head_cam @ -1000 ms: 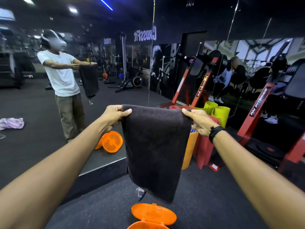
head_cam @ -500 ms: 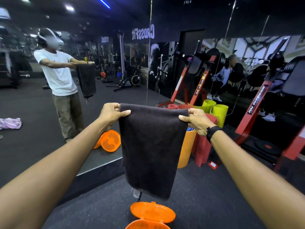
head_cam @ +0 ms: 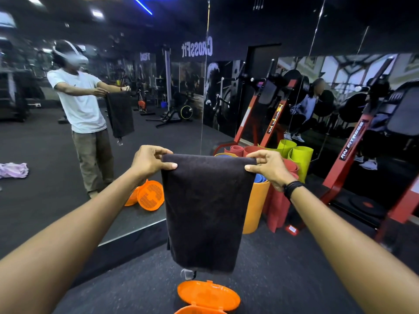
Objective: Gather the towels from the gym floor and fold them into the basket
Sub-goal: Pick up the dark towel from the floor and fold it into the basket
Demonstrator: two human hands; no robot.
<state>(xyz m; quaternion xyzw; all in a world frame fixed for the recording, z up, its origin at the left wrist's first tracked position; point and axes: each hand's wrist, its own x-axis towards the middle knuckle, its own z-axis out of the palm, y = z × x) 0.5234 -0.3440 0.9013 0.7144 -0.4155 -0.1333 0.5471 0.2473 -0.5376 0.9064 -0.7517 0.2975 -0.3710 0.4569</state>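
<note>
A dark brown towel (head_cam: 207,211) hangs folded over in front of me at arm's length. My left hand (head_cam: 149,162) pinches its top left corner and my right hand (head_cam: 266,166) pinches its top right corner. Directly below the towel, on the floor, stands the orange basket (head_cam: 188,310) with its lid (head_cam: 208,295) flipped open; only the lid and the basket's near rim show. A pale purple towel (head_cam: 13,169) appears in the mirror at the far left, lying on the floor.
A wall mirror (head_cam: 68,200) stands close ahead on the left and reflects me and the basket. Rolled mats, orange (head_cam: 256,207), red and green, lean upright behind the towel. A red weight machine (head_cam: 353,159) stands at the right. Dark gym flooring (head_cam: 283,268) lies underfoot.
My hands have shifted their pinch on the towel's top edge and sit slightly closer together. The towel still hangs over the basket.
</note>
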